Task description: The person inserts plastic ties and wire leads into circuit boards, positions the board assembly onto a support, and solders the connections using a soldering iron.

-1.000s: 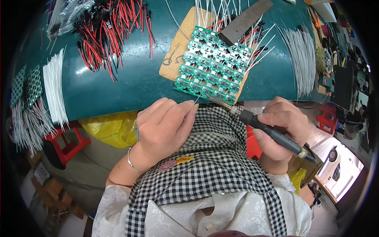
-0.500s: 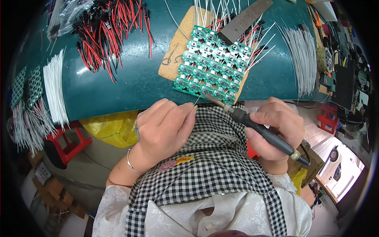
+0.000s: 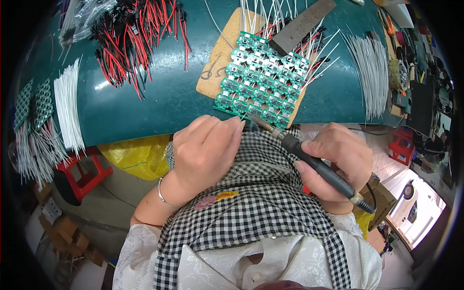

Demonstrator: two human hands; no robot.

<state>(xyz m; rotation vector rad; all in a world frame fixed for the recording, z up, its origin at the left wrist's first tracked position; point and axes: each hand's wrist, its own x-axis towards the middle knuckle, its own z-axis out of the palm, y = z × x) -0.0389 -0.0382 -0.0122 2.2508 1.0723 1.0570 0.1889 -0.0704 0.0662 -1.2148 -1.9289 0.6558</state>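
My right hand (image 3: 338,157) grips a black soldering iron (image 3: 316,165) like a pen, its metal tip angled to the near edge of a green circuit board panel (image 3: 261,79). Close to that tip, my left hand (image 3: 205,147) is closed in a pinch on a thin white wire (image 3: 243,117), whose end reaches the panel's edge. Small white and dark components cover the panel, which lies on a tan backing board (image 3: 211,72). A dark metal bar (image 3: 303,27) rests across its far right part. Whether the tip touches the wire is too small to tell.
Red and black wires (image 3: 125,48) with connectors are heaped at the far left. White wire bundles lie left (image 3: 68,106) and right (image 3: 369,72) on the green table mat (image 3: 159,96). More panels (image 3: 42,101) with wires sit at the left edge. Below stand red stools (image 3: 84,179).
My left hand has moved slightly up and right, bringing its fingertips and the wire closer to the panel. The iron's handle has shifted slightly left and down, its tip staying near the same edge.
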